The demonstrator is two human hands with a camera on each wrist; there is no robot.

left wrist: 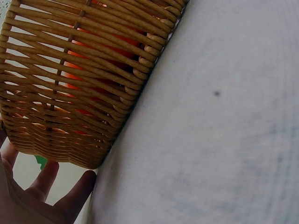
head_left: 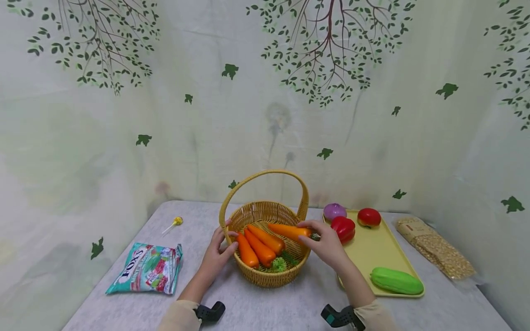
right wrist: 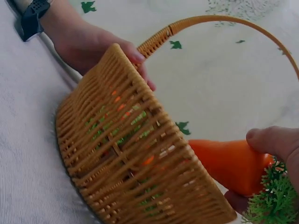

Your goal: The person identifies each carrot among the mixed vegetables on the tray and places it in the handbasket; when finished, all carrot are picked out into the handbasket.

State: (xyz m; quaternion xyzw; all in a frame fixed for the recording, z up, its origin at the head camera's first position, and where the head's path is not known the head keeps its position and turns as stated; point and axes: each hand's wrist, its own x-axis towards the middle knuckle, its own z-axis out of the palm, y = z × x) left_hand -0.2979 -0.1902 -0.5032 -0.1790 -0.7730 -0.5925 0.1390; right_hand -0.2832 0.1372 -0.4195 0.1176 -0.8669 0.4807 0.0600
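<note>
A woven basket (head_left: 269, 278) with a tall arched handle stands mid-table. My left hand (head_left: 218, 248) grips its left rim by the foot of the handle; in the right wrist view that hand's fingertips (right wrist: 138, 57) reach over the rim. Inside lie several orange carrots (head_left: 260, 248), some with green leafy tops (head_left: 279, 264). My right hand (head_left: 325, 241) pinches another carrot (head_left: 287, 231) near its leafy end, over the basket's right rim, its narrow tip pointing left. Up close in the right wrist view, the thumb rests on the held carrot (right wrist: 229, 163) beside its green fronds (right wrist: 273, 196).
Right of the basket, a yellow tray (head_left: 378, 250) bears a red pepper (head_left: 343, 229), a tomato (head_left: 369, 217), a purple onion (head_left: 334, 211) and a green squash-like vegetable (head_left: 396, 281). Beyond it lies a grain bag (head_left: 434, 248). A candy bag (head_left: 146, 269) and lollipop (head_left: 177, 221) lie left.
</note>
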